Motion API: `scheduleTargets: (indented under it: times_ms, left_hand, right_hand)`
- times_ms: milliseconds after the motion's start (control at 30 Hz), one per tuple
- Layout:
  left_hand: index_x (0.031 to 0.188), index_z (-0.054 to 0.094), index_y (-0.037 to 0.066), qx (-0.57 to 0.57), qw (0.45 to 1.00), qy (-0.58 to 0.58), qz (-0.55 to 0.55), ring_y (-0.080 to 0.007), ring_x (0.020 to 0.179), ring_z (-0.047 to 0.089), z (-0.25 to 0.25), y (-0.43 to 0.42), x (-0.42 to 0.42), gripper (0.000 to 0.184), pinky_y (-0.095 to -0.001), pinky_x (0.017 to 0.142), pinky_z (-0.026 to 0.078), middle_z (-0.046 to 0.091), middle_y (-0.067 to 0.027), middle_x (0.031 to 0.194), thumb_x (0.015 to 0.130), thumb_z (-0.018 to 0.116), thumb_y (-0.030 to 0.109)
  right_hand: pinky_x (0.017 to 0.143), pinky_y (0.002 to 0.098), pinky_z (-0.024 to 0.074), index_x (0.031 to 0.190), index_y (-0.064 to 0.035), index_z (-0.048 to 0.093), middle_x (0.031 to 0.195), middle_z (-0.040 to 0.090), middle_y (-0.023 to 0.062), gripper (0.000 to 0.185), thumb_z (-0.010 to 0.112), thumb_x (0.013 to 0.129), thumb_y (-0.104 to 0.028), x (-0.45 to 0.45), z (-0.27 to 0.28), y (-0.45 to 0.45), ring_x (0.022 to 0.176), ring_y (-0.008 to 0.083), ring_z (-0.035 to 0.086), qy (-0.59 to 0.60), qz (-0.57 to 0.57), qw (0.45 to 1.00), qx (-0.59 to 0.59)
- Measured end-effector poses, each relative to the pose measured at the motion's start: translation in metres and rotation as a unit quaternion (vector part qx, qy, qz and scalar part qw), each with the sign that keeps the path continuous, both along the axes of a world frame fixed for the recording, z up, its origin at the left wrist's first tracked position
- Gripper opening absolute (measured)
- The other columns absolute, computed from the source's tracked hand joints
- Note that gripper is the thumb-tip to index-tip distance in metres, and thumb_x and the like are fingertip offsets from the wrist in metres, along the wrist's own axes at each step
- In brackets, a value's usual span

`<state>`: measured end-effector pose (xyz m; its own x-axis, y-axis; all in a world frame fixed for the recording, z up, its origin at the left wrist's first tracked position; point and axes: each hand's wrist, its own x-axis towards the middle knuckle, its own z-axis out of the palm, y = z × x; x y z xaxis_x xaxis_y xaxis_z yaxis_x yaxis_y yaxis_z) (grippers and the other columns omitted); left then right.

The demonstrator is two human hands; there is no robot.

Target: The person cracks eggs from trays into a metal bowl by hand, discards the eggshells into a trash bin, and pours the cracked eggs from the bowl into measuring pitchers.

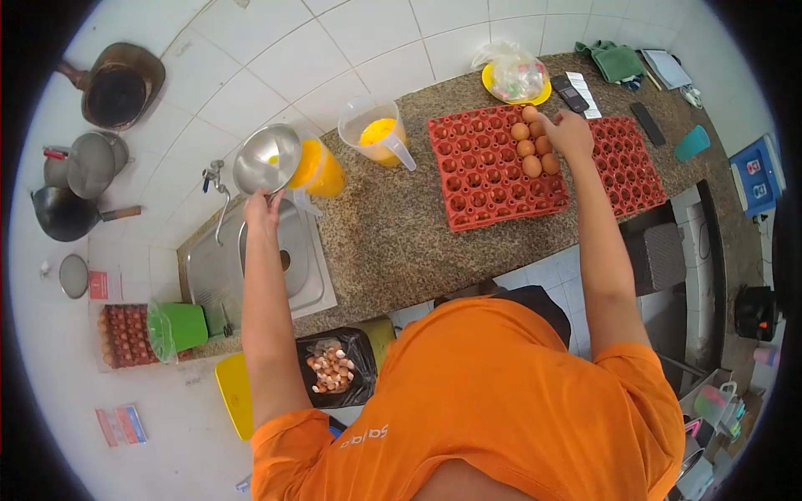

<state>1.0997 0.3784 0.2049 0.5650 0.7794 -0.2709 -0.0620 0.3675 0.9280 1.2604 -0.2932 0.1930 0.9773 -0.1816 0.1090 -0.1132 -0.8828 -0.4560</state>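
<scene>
My left hand (263, 210) grips the near rim of a round metal bowl (255, 171), which has a bit of yellow egg in it. It is held over the sink's far corner, beside a clear pitcher of beaten egg (326, 177) that it partly covers. To the right stands a second clear pitcher (399, 152) with yellow egg inside. Over a stack of red egg trays (480, 204), my right hand (570, 135) has its fingers closed at a brown egg (530, 113). Several more brown eggs (525, 148) sit in the tray just left of that hand.
Another red tray (626, 167) lies to the right. A sink (313, 267) with a tap (219, 188) is at left, above a black-lined bin (361, 355) of eggshells. Along the back are a bagged yellow plate (491, 82), a card machine (570, 93) and a green cloth (616, 63).
</scene>
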Motion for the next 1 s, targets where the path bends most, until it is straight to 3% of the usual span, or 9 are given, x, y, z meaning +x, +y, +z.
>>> scheduleTargets:
  times_ms: [233, 333, 500, 633, 700, 800, 900, 933, 1000]
  left_hand:
    - [0.110, 0.058, -0.005, -0.087, 0.989, -0.117, -0.032, -0.0259, 0.094, 0.068, 0.021, -0.100, -0.089, 0.018, -0.0513, 0.100, 0.065, 0.065, -0.0124, 0.103, 0.093, 0.054, -0.008]
    - [0.115, 0.058, 0.000, -0.127, 0.990, -0.016, -0.058, -0.0234, 0.094, 0.067, -0.003, -0.161, -0.154, 0.023, -0.0464, 0.091, 0.066, 0.063, -0.0075, 0.101, 0.093, 0.057, -0.005]
    - [0.119, 0.059, 0.001, -0.147, 0.975, 0.118, -0.114, -0.0214, 0.106, 0.067, -0.050, -0.260, -0.177, 0.022, -0.0449, 0.091, 0.062, 0.065, -0.0085, 0.113, 0.097, 0.058, -0.001]
    - [0.115, 0.060, 0.000, -0.091, 0.978, 0.142, -0.120, -0.0225, 0.101, 0.071, -0.104, -0.271, -0.161, 0.018, -0.0424, 0.084, 0.065, 0.067, -0.0108, 0.109, 0.097, 0.062, 0.002]
    - [0.111, 0.063, -0.002, -0.072, 0.976, 0.163, -0.128, -0.0234, 0.102, 0.074, -0.116, -0.265, -0.158, 0.017, -0.0394, 0.079, 0.068, 0.070, -0.0160, 0.117, 0.098, 0.067, 0.008]
    - [0.114, 0.061, -0.002, 0.119, 0.896, 0.363, -0.224, -0.0236, 0.108, 0.071, -0.074, -0.263, -0.165, 0.023, -0.0400, 0.083, 0.066, 0.066, -0.0170, 0.125, 0.100, 0.070, 0.015]
    - [0.119, 0.058, -0.001, 0.473, 0.833, 0.270, -0.099, -0.0232, 0.117, 0.067, -0.050, -0.277, -0.170, 0.028, -0.0406, 0.090, 0.063, 0.061, -0.0197, 0.134, 0.104, 0.067, 0.021]
    - [0.121, 0.058, 0.000, 0.298, 0.922, 0.184, -0.163, -0.0235, 0.114, 0.066, -0.044, -0.282, -0.164, 0.028, -0.0419, 0.092, 0.061, 0.060, -0.0174, 0.130, 0.106, 0.064, 0.023]
    - [0.127, 0.057, 0.002, -0.006, 0.967, 0.032, -0.251, -0.0242, 0.109, 0.065, -0.040, -0.291, -0.145, 0.030, -0.0437, 0.096, 0.058, 0.059, -0.0143, 0.126, 0.110, 0.058, 0.026]
  right_hand:
    - [0.091, 0.0485, 0.0594, 0.113, -0.0068, 0.077, 0.118, 0.076, 0.0181, 0.055, 0.073, 0.084, -0.054, 0.063, -0.008, 0.035, 0.109, 0.0359, 0.074, 0.118, 0.036, 0.988, -0.097]
    - [0.088, 0.0469, 0.0595, 0.111, -0.0064, 0.078, 0.115, 0.077, 0.0185, 0.049, 0.072, 0.084, -0.048, 0.056, 0.007, 0.043, 0.107, 0.0366, 0.074, 0.096, 0.041, 0.990, -0.092]
    - [0.079, 0.0392, 0.0573, 0.104, -0.0030, 0.077, 0.095, 0.078, 0.0128, 0.051, 0.079, 0.080, -0.047, -0.004, 0.032, 0.094, 0.088, 0.0247, 0.075, 0.085, 0.227, 0.962, 0.127]
    - [0.079, 0.0273, 0.0558, 0.109, 0.0006, 0.075, 0.099, 0.077, 0.0029, 0.024, 0.075, 0.086, -0.007, -0.066, -0.006, 0.150, 0.089, 0.0092, 0.070, 0.196, 0.373, 0.822, 0.383]
    - [0.082, 0.0273, 0.0557, 0.110, 0.0006, 0.074, 0.100, 0.076, 0.0027, 0.025, 0.076, 0.087, -0.009, -0.092, -0.008, 0.167, 0.090, 0.0095, 0.070, 0.240, 0.398, 0.789, 0.401]
    - [0.083, 0.0290, 0.0560, 0.114, -0.0004, 0.074, 0.100, 0.075, 0.0032, 0.029, 0.075, 0.086, -0.008, -0.120, -0.015, 0.177, 0.089, 0.0101, 0.069, 0.287, 0.433, 0.762, 0.386]
    - [0.082, 0.0317, 0.0562, 0.115, -0.0014, 0.074, 0.100, 0.074, 0.0081, 0.031, 0.074, 0.085, -0.008, -0.135, -0.025, 0.188, 0.091, 0.0134, 0.069, 0.233, 0.524, 0.747, 0.336]
    - [0.081, 0.0326, 0.0563, 0.115, -0.0018, 0.073, 0.100, 0.073, 0.0101, 0.031, 0.074, 0.084, -0.008, -0.144, -0.027, 0.194, 0.091, 0.0147, 0.069, 0.194, 0.562, 0.739, 0.316]
    - [0.081, 0.0370, 0.0547, 0.115, -0.0013, 0.069, 0.097, 0.070, 0.0148, 0.033, 0.075, 0.084, -0.012, -0.160, -0.032, 0.212, 0.090, 0.0237, 0.069, 0.083, 0.617, 0.726, 0.293]
